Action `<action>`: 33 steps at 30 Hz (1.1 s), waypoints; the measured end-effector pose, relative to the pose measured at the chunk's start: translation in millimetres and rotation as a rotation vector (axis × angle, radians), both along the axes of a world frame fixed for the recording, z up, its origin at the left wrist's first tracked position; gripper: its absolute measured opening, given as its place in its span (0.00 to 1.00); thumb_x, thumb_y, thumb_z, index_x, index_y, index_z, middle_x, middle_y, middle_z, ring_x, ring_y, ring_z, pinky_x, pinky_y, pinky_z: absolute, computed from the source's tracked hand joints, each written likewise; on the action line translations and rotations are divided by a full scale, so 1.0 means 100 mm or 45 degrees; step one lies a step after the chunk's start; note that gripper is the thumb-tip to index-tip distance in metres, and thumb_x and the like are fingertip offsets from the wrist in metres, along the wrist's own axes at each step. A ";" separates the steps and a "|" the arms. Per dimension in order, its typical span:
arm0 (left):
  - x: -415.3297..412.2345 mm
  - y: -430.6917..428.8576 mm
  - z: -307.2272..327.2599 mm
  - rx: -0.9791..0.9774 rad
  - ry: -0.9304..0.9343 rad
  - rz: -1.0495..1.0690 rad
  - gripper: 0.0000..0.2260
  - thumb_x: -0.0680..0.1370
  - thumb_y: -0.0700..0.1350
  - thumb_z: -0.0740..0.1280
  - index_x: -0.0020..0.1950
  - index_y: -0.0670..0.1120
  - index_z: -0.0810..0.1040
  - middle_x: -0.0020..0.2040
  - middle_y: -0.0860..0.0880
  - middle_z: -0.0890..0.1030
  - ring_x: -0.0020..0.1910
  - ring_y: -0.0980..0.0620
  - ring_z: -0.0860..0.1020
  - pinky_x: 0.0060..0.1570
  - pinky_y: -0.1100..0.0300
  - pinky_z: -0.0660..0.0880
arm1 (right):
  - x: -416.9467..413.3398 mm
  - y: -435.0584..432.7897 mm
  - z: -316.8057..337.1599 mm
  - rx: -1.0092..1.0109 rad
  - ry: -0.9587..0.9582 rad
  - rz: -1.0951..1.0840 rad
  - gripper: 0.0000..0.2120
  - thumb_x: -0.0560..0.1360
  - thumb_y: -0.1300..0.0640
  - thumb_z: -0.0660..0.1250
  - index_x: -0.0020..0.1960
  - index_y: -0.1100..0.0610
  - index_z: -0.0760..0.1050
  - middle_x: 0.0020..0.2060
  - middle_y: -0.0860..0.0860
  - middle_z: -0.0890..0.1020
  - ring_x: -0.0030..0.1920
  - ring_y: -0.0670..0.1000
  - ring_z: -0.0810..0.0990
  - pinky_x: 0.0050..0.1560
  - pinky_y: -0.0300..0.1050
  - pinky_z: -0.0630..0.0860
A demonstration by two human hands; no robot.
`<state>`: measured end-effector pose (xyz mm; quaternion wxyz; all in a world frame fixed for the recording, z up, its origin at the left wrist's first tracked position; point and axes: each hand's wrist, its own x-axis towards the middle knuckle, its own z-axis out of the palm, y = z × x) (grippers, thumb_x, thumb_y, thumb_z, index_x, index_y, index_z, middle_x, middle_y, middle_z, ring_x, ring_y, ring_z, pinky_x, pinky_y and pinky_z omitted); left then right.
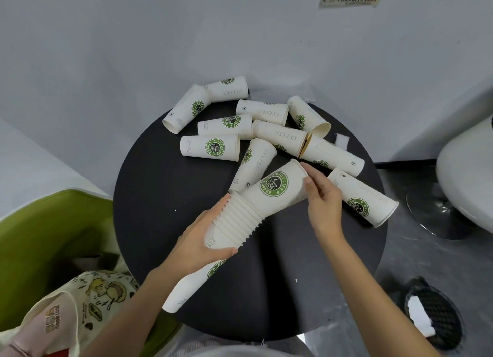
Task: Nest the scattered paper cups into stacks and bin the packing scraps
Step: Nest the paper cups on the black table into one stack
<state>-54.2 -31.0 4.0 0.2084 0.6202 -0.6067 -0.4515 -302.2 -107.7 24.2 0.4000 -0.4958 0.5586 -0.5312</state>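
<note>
- The table (160,196) is round, black and matt-smooth. Cups lying on their sides could roll on it, and a knock from a forearm might send them over the rim.
- The loose cups (209,146) lie scattered across the far half, several touching. They are tall, tapered white paper with a round green logo and a rolled rim. Two at the far left seem to overhang the edge and look likeliest to drop.
- The stack (240,220) is held slanting above the near side of the table, its rolled rims showing as close ribs. It is long and light, so it may bend or slide apart if gripped at one point only.
- The bin (448,324), black mesh, stands on the floor to the right and holds something white. Thin scraps could miss it or poke through the mesh.
- The left hand (202,239) wraps round the stack just below the ribs, thumb across its near side. Squeezing hard could dent the thin walls.
- The right hand (324,199) pinches the top cup (277,188) at its mouth, thumb on the wall. That cup stands well out of the stack, so a skewed push might crease a rim or jam it.
- A scrap (342,140), white and flimsy-looking, lies by the far-right cups. It could easily be overlooked or swept off.
</note>
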 end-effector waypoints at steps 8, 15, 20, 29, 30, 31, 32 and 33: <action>-0.04 0.07 0.03 -0.012 0.024 -0.031 0.45 0.64 0.57 0.76 0.72 0.76 0.52 0.69 0.67 0.67 0.68 0.63 0.68 0.69 0.49 0.68 | 0.32 0.20 0.03 0.033 0.087 0.213 0.17 0.80 0.67 0.57 0.64 0.56 0.75 0.59 0.42 0.78 0.59 0.33 0.74 0.58 0.25 0.66; -0.08 0.05 0.03 -0.012 0.041 -0.026 0.44 0.64 0.58 0.75 0.70 0.77 0.52 0.68 0.66 0.68 0.67 0.63 0.68 0.68 0.50 0.70 | 0.49 0.37 -0.13 0.125 0.154 0.342 0.18 0.81 0.60 0.57 0.66 0.44 0.71 0.42 0.64 0.79 0.40 0.62 0.75 0.42 0.39 0.71; -0.08 0.05 0.03 -0.009 0.066 -0.017 0.44 0.63 0.59 0.75 0.70 0.77 0.52 0.68 0.65 0.68 0.67 0.64 0.68 0.67 0.53 0.70 | 0.52 0.41 -0.08 0.112 0.101 0.351 0.15 0.81 0.58 0.59 0.65 0.48 0.75 0.50 0.53 0.83 0.50 0.58 0.77 0.51 0.32 0.73; -0.11 -0.01 0.06 0.026 0.105 -0.041 0.46 0.63 0.59 0.75 0.73 0.74 0.52 0.70 0.65 0.68 0.69 0.62 0.68 0.69 0.49 0.69 | 0.58 0.42 -0.06 0.155 0.006 0.360 0.13 0.80 0.62 0.61 0.61 0.55 0.78 0.56 0.44 0.82 0.58 0.40 0.78 0.58 0.33 0.72; -0.11 -0.02 0.06 0.028 0.109 -0.048 0.46 0.64 0.58 0.75 0.73 0.75 0.51 0.70 0.65 0.67 0.69 0.62 0.68 0.69 0.48 0.69 | 0.59 0.41 -0.06 0.161 -0.001 0.357 0.13 0.80 0.62 0.60 0.60 0.54 0.78 0.56 0.45 0.82 0.58 0.40 0.78 0.59 0.34 0.72; -0.11 -0.02 0.06 0.029 0.113 -0.053 0.46 0.64 0.58 0.75 0.72 0.75 0.51 0.70 0.65 0.67 0.69 0.61 0.68 0.69 0.48 0.69 | 0.60 0.39 -0.07 0.167 -0.007 0.344 0.13 0.79 0.62 0.60 0.60 0.54 0.79 0.56 0.45 0.82 0.59 0.40 0.78 0.61 0.36 0.72; -0.12 -0.03 0.07 0.028 0.116 -0.055 0.46 0.64 0.58 0.75 0.72 0.76 0.51 0.70 0.65 0.67 0.69 0.61 0.68 0.69 0.48 0.69 | 0.60 0.38 -0.08 0.173 -0.015 0.326 0.13 0.79 0.63 0.60 0.59 0.53 0.79 0.56 0.45 0.82 0.59 0.41 0.78 0.62 0.37 0.72; -0.12 -0.04 0.07 0.024 0.118 -0.053 0.46 0.63 0.58 0.75 0.72 0.76 0.51 0.70 0.64 0.68 0.68 0.61 0.68 0.69 0.49 0.70 | 0.61 0.37 -0.08 0.182 -0.031 0.304 0.13 0.79 0.63 0.60 0.58 0.52 0.79 0.55 0.45 0.82 0.59 0.41 0.78 0.62 0.38 0.72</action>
